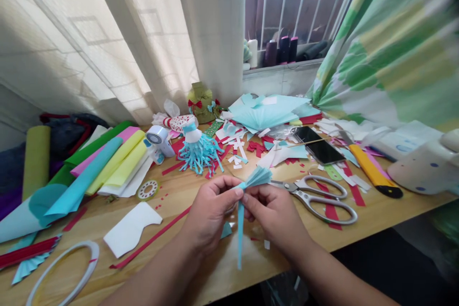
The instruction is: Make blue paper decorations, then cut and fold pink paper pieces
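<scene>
Between my two hands is a light-blue pleated paper bow [261, 177], its folds fanning out at the upper right. A narrow strip of the same blue paper [240, 244] hangs down from where the fingers meet. My left hand [212, 208] pinches the gathered middle between thumb and fingers. My right hand [274, 210] is closed beside it, thumb and fingertips on the paper near the strip. Grey-handled scissors [304, 191] lie just past my right hand, blades partly behind it. Left of my left hand are a long red paper strip [154, 236] and a white cut-out [132, 227].
Rolls of coloured paper [107, 158] lie on the left, near a tape roll [147, 190] and a white ring [93, 253]. A blue fringed paper piece [201, 153], paper scraps, a phone [319, 144], a yellow cutter [373, 169] and a glue gun [423, 167] spread behind.
</scene>
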The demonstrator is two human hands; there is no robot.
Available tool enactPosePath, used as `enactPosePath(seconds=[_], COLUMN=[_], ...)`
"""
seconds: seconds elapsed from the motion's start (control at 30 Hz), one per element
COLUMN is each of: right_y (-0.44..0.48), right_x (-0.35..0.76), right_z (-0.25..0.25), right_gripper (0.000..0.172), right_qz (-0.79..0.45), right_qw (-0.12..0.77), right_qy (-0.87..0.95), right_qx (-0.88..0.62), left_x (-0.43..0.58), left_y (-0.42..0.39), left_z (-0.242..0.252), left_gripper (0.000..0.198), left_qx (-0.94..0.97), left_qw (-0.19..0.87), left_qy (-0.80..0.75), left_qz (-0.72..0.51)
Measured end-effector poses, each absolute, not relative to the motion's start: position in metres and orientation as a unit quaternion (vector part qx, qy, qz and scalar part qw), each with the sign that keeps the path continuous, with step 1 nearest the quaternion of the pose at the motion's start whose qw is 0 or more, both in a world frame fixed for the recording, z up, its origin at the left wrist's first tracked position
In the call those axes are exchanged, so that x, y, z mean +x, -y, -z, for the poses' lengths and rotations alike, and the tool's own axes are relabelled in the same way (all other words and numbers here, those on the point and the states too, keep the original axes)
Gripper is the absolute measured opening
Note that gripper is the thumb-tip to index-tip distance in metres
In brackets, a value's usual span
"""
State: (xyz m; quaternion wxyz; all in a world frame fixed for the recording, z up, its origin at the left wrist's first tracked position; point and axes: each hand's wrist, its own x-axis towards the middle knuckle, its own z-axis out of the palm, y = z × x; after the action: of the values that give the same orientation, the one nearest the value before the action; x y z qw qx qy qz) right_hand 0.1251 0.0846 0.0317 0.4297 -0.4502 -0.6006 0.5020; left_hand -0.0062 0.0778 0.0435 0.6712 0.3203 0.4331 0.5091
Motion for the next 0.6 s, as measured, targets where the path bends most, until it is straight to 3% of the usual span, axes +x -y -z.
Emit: enactPosePath(seconds=[0.1, 0.2, 0.23, 0.3, 0.37, 0.43, 0.6], right_y=[-0.08, -0.078, -0.079, -0.083, -0.09, -0.096, -0.099], right_x=[0.134, 0.15, 0.156, 0.165, 0.169, 0.169, 0.164], right_z=[-0.031, -0.039, -0.043, -0.052, -0.061, -0.068, -0.077], right_gripper=[0.023, 0.006, 0.008, 0.026, 0.034, 0.027, 0.011], right_qz=[-0.377, -0.144, -0.071, 0.027, 0.058, 0.041, -0.067], right_qw=[0.437, 0.515, 0.538, 0.53, 0.461, 0.398, 0.403], right_qy=[0.689, 0.741, 0.746, 0.773, 0.826, 0.865, 0.864], right_qx=[-0.438, -0.406, -0.387, -0.348, -0.319, -0.304, -0.295], left_x=[-0.009, -0.011, -0.011, -0.012, -0.013, -0.015, -0.027], left_y=[-0.08, -0.082, -0.082, -0.082, -0.081, -0.08, -0.077], left_z=[-0.044, -0.049, -0.052, -0.057, -0.061, -0.064, -0.068], left_gripper=[0.012, 0.012, 0.012, 0.013, 0.015, 0.016, 0.019], left_qx=[0.354, 0.395, 0.41, 0.443, 0.472, 0.495, 0.517], left_qw=[0.631, 0.578, 0.564, 0.551, 0.547, 0.54, 0.538], left_qy=[-0.458, -0.505, -0.515, -0.519, -0.511, -0.502, -0.479], left_qz=[-0.516, -0.506, -0.499, -0.48, -0.466, -0.459, -0.463])
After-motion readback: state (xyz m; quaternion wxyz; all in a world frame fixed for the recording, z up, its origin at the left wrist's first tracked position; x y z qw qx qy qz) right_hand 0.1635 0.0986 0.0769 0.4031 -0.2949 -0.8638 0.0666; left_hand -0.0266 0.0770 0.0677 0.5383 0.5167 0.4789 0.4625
